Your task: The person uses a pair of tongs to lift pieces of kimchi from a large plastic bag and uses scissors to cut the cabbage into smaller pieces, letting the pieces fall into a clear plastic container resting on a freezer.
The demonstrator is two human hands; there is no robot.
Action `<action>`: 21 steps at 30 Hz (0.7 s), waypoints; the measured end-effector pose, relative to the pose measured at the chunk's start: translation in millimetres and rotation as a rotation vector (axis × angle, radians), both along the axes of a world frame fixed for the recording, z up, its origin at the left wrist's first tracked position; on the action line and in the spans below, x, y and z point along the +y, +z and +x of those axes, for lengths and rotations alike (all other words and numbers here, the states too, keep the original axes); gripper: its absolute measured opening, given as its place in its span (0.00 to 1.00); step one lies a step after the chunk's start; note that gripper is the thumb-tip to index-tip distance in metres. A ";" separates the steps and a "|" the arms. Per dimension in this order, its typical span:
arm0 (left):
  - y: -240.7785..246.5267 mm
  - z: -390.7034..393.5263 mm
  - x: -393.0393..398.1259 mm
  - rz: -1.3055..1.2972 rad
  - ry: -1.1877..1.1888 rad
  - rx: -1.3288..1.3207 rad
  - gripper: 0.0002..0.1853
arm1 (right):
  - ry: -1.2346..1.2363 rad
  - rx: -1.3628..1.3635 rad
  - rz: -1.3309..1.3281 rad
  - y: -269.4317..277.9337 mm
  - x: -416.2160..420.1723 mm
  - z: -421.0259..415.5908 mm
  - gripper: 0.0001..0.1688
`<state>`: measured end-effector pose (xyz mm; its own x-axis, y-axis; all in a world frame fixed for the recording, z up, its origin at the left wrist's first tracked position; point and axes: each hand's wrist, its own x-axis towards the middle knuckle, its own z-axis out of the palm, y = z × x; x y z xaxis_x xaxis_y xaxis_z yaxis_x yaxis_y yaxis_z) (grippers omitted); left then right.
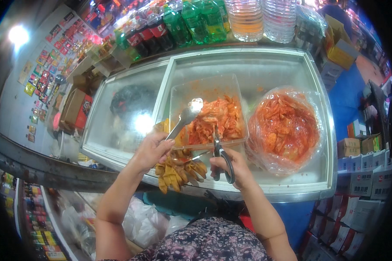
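Note:
My left hand [154, 150] grips the handle of a metal spoon or tongs [183, 121], whose shiny end is over a clear plastic tub [204, 85]. Kimchi-like red cabbage [223, 117] fills part of the tub. In my right hand [234, 166] is a pair of black-handled scissors [218, 148], with the blades reaching over the tub's near wall into the cabbage. To the right, a clear plastic bag [259, 160] holds a large heap of the same red cabbage [284, 127]. Yellow rubber gloves [174, 176] lie against the tub's near left side, with a thin metal utensil [196, 157] on them.
Everything rests on a glass-topped chest freezer [326, 143] with a metal frame. Green soda bottles [205, 23], cola bottles and large water jugs [246, 19] line its far edge. Cardboard boxes [75, 109] stand at the left, stacked cartons [362, 186] at the right, white plastic bags [145, 223] below.

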<state>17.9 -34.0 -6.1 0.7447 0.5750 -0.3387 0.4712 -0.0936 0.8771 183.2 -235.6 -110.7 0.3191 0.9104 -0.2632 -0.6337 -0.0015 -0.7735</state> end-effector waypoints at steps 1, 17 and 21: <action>-1.4 0.7 1.5 -0.031 0.013 0.002 0.12 | 0.043 0.031 0.013 -1.6 -2.4 0.2 0.24; -1.8 15.0 14.6 -0.035 0.033 0.035 0.11 | 0.082 0.171 -0.007 5.2 -5.9 -6.7 0.28; -8.8 19.6 15.7 0.011 -0.052 0.114 0.13 | 0.031 0.359 -0.014 1.7 11.1 1.1 0.21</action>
<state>37.6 -18.3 -14.9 0.7308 0.5407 -0.4166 0.5619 -0.1300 0.8170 184.3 -224.5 -108.9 0.1762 0.9136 -0.3664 -0.8648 -0.0342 -0.5010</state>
